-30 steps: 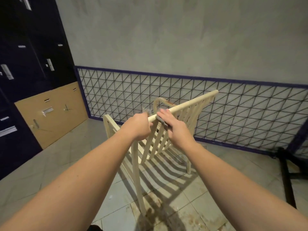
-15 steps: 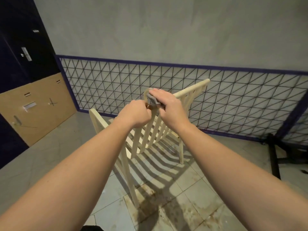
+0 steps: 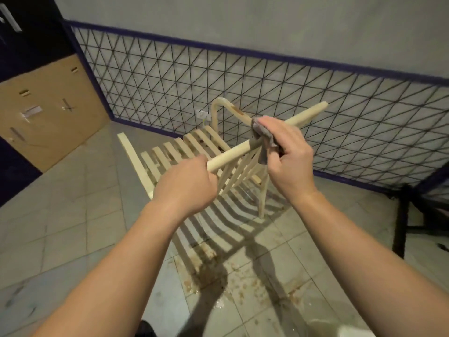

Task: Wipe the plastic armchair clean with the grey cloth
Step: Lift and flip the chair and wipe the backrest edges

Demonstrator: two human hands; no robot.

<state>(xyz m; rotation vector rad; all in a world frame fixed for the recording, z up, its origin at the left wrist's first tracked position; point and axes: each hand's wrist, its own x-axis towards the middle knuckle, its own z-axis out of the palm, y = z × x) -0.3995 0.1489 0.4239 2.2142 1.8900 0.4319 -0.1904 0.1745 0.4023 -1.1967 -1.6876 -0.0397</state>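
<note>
A cream slatted plastic armchair (image 3: 170, 154) stands tilted on the tiled floor in front of me. Its round top rail (image 3: 306, 115) runs diagonally from lower left to upper right. My left hand (image 3: 187, 186) grips the near end of that rail. My right hand (image 3: 284, 156) holds the grey cloth (image 3: 261, 135), which is wrapped around the middle of the rail. A curved armrest (image 3: 221, 105) with a brown stain rises behind the cloth.
A dark wire-mesh fence (image 3: 340, 113) with a purple top edge lines the grey wall behind the chair. A brown board (image 3: 46, 113) leans at the left. A black metal frame (image 3: 403, 215) stands at the right. Wet brown dirt (image 3: 218, 276) marks the tiles below.
The view has tilted down and closed in on the chair. My right hand has slid the cloth up the rail, away from my left hand, so bare rail now shows between them.
</note>
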